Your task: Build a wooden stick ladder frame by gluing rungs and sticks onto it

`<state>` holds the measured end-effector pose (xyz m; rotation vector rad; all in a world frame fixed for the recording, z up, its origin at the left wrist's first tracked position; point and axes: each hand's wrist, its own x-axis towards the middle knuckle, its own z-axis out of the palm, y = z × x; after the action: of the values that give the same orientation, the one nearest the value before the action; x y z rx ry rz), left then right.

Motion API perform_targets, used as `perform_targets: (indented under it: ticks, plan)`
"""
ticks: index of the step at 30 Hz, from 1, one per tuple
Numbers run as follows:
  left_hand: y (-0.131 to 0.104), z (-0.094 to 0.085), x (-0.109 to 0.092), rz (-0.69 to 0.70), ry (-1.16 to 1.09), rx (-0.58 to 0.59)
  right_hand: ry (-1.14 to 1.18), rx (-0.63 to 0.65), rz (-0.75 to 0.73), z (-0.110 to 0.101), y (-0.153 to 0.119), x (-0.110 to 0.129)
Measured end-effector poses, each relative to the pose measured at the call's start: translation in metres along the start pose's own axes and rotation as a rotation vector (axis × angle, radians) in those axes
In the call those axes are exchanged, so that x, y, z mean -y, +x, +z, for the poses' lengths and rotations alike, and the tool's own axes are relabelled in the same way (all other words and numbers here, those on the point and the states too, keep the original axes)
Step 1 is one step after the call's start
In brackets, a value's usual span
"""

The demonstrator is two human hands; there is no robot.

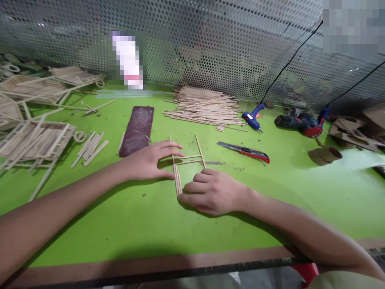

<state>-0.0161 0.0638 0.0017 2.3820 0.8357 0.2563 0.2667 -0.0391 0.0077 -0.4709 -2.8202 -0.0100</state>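
On the green table lies a small frame of thin wooden sticks [189, 161], two long sides joined by two crosspieces. My left hand [148, 160] has its fingers over the upper left side of this frame and its thumb against the same side lower down, gripping it lightly. Short loose sticks [178, 180] lie along the inside of that left side. My right hand [215, 192] is curled, its fingertips at the lower ends of these sticks; its palm side is hidden. The frame's lower right end disappears behind the right hand.
Beyond the hands are a pile of sticks [207, 106], a brown sanding sheet [136, 130], a red utility knife [245, 152] and a blue glue gun [254, 117]. A drill [302, 122] lies right; stick-built models [39, 140] crowd the left. Perforated metal [192, 44] closes the back.
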Motion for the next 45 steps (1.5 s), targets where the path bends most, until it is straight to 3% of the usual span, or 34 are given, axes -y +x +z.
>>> perform_targets:
  ticks: [5,8,11,14,24,30,37,42,45]
  plan:
    - [0.002,-0.002,0.003,0.005,0.086,-0.039,0.024,-0.003,0.05,0.006,-0.002,0.002]
    - [0.003,-0.001,0.003,0.007,0.103,-0.038,0.007,-0.018,0.219,0.006,-0.002,0.0]
    - [0.003,-0.001,0.002,0.034,0.115,-0.034,0.001,0.093,0.425,-0.002,0.0,-0.002]
    - [0.002,0.0,0.0,0.093,0.14,-0.047,0.004,0.212,0.528,-0.008,0.003,-0.002]
    - [0.0,0.008,-0.004,0.294,0.266,-0.057,-0.09,0.259,0.451,-0.007,-0.001,-0.005]
    - [0.001,0.008,0.002,0.302,0.304,-0.05,-0.15,0.242,0.473,-0.01,0.002,-0.003]
    - [0.007,0.009,-0.001,0.29,0.348,-0.089,-0.192,0.335,0.455,-0.01,0.001,-0.006]
    - [0.005,0.01,-0.003,0.256,0.338,-0.216,-0.214,0.188,0.361,-0.009,-0.007,-0.015]
    - [0.002,0.014,-0.007,0.419,0.381,-0.314,-0.259,0.078,0.26,-0.004,-0.01,-0.019]
